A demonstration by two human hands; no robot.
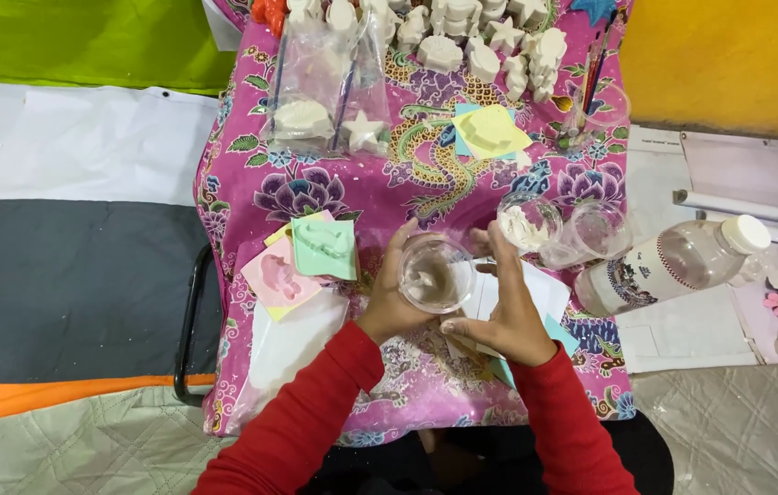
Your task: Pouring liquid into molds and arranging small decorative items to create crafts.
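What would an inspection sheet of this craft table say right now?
Surface: small table under a pink floral cloth.
Job's things: clear cup with pale residue, held over the cloth.
Clutter: coloured moulds, white plaster figures, bagged figures, two more cups, bottle lying on its side.
Hands: left hand and right hand both grip the cup.
Cables: nothing seen.
Surroundings: green, white, grey and orange mats; yellow wall.

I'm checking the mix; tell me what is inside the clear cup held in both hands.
The clear cup shows a pale, whitish wet layer at its bottom. The left hand and right hand cover its sides.
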